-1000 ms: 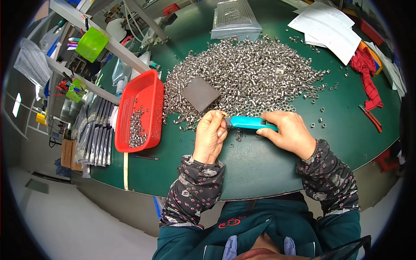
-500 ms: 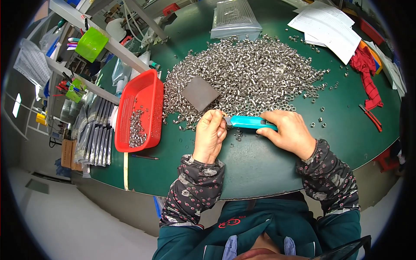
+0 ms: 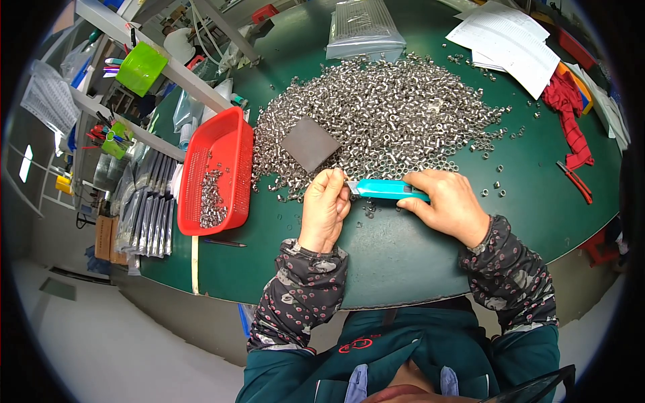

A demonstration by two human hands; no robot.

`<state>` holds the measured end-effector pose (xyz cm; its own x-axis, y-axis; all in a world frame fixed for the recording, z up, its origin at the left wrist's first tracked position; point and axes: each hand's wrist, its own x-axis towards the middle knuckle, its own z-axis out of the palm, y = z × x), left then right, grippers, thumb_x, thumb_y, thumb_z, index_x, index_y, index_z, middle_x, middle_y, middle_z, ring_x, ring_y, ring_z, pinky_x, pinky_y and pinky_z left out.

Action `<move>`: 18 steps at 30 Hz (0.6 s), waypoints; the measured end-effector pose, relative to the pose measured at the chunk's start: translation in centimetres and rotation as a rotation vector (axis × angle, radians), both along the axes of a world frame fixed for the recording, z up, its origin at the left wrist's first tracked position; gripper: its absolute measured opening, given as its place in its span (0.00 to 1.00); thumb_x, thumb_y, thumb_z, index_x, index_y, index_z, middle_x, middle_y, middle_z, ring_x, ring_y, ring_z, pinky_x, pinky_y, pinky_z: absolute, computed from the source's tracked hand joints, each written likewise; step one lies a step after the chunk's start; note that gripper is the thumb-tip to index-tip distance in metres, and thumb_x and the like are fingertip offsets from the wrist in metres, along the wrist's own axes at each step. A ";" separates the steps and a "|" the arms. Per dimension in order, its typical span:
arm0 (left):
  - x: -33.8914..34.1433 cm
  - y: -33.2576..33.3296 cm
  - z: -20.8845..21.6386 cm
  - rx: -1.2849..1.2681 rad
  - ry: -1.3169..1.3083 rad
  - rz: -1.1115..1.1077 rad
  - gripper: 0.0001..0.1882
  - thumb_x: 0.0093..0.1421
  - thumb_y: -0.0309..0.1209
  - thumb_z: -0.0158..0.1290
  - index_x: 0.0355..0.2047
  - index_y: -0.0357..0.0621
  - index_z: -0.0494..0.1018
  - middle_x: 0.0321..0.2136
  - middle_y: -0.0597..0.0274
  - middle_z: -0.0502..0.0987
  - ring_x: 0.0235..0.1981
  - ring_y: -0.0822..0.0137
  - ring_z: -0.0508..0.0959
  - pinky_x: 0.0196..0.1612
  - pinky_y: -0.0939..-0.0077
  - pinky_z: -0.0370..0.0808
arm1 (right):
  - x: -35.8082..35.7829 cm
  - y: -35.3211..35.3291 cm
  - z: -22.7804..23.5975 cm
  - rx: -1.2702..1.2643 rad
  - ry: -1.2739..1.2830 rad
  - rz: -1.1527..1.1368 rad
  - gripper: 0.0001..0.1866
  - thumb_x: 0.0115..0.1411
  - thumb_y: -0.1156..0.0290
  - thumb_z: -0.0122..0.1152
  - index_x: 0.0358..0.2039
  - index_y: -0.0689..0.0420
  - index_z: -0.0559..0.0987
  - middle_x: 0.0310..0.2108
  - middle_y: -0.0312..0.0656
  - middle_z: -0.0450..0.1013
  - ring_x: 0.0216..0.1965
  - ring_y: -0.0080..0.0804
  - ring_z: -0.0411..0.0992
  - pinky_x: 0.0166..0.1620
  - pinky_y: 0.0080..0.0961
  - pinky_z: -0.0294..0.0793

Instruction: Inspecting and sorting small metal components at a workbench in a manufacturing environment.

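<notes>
My right hand (image 3: 451, 205) grips a turquoise utility knife (image 3: 384, 189) by its handle, thumb below and fingers on top. Its short blade (image 3: 353, 188) points left and meets the fingertips of my left hand (image 3: 326, 207). Thumb and forefinger of that hand are pinched together; whatever they hold is too small and hidden to make out. Just beyond both hands spreads a big heap of small shiny metal rings (image 3: 383, 114). A dark grey square block (image 3: 310, 144) rests tilted on the heap's near left part. Tiny dark bits (image 3: 369, 210) lie below the knife.
Left of the heap stands a red plastic basket (image 3: 241, 174) with some metal rings inside. A pencil (image 3: 225, 243) lies near it on the green table (image 3: 403, 269). Papers (image 3: 500, 43), a red cloth (image 3: 566, 114) and red-handled pliers (image 3: 576, 183) are at right; a clear bag (image 3: 366, 30) lies behind.
The knife has shifted very slightly left, its blade closer against my left fingertips. Both hands otherwise stay in place.
</notes>
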<state>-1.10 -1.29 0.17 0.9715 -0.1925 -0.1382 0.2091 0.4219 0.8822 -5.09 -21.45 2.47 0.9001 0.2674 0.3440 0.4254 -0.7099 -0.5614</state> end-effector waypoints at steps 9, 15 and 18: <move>0.0 0.0 0.1 0.039 0.011 -0.005 0.10 0.57 0.36 0.42 0.23 0.45 0.65 0.11 0.71 0.61 0.08 0.83 0.54 0.08 0.92 0.49 | 0.0 0.0 -0.1 -0.013 -0.024 -0.002 0.15 0.44 0.62 0.57 0.30 0.58 0.73 0.22 0.44 0.68 0.24 0.42 0.68 0.26 0.33 0.65; 0.0 0.0 0.5 0.087 0.028 -0.009 0.11 0.58 0.36 0.42 0.22 0.45 0.65 0.10 0.71 0.61 0.07 0.83 0.54 0.08 0.92 0.49 | -0.1 0.0 0.1 -0.039 -0.015 -0.003 0.15 0.44 0.62 0.58 0.31 0.58 0.73 0.22 0.44 0.68 0.24 0.41 0.68 0.26 0.33 0.65; 0.1 0.1 0.5 0.106 0.035 -0.020 0.11 0.57 0.36 0.42 0.22 0.45 0.65 0.10 0.72 0.60 0.07 0.84 0.53 0.08 0.92 0.49 | -0.1 0.0 0.2 -0.038 -0.016 0.001 0.15 0.43 0.62 0.58 0.31 0.58 0.73 0.22 0.44 0.68 0.24 0.41 0.68 0.26 0.33 0.65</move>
<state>-1.00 -1.22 0.65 0.9619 -0.1942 -0.1923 0.2477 0.3220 0.9138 -5.19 -21.44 2.64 0.8942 0.2816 0.3481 0.4350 -0.7302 -0.5269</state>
